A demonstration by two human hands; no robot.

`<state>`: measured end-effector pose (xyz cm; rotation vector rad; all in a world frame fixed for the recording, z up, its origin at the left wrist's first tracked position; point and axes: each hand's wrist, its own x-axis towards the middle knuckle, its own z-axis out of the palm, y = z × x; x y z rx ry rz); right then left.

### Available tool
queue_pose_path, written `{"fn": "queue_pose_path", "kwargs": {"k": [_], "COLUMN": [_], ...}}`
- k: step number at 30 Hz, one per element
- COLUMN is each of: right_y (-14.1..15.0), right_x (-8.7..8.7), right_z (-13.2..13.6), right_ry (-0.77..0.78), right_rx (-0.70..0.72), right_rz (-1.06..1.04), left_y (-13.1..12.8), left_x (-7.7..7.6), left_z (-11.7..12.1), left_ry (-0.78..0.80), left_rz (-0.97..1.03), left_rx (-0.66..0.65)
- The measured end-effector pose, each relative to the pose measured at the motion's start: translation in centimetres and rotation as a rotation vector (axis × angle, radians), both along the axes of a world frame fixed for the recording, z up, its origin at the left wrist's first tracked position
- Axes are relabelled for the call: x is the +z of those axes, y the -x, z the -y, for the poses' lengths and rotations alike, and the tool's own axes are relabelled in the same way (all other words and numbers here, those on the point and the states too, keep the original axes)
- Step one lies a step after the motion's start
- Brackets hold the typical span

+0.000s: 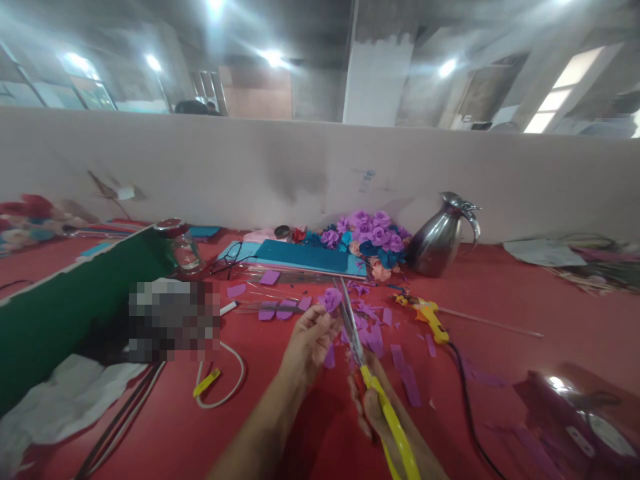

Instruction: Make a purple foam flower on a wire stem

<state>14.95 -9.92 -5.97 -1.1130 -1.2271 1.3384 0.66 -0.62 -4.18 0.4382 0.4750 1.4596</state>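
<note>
A small purple paper rose [331,301] is pinched between the fingers of my left hand [315,333], low over the table. My right hand [373,397] grips a pair of scissors [354,330] with yellow handles, its blades pointing up beside the rose's right side. Whether the blades touch the paper I cannot tell. Purple paper scraps [370,333] lie scattered behind and around both hands. Left of the rose, several cut purple pieces [285,309] rest in a row near thin clear sticks.
A yellow glue gun [433,321] lies to the right, its black cord running forward. Behind are a steel jug [440,237], a heap of paper flowers [377,233] and blue sheets [305,255]. A glass jar [183,248] and green partition [75,307] stand left. A yellow cutter [207,383] lies near a white cable.
</note>
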Motion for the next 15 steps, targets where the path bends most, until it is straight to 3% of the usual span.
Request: {"fn": "queue_pose_path", "kwargs": {"k": [8,15], "right_y": [0.6,0.9], "right_x": [-0.9,-1.0], "right_z": [-0.1,-1.3], "right_ry": [0.000,-0.028], "right_rx": [-0.042,-0.028], "right_rz": [-0.020,-0.027], "left_y": [0.0,0.1], "left_x": [0.8,0.3], "left_z": [0.4,0.1], "left_ry": [-0.018,-0.013], "left_rz": [-0.032,-0.070], "left_rx": [0.029,0.036]}}
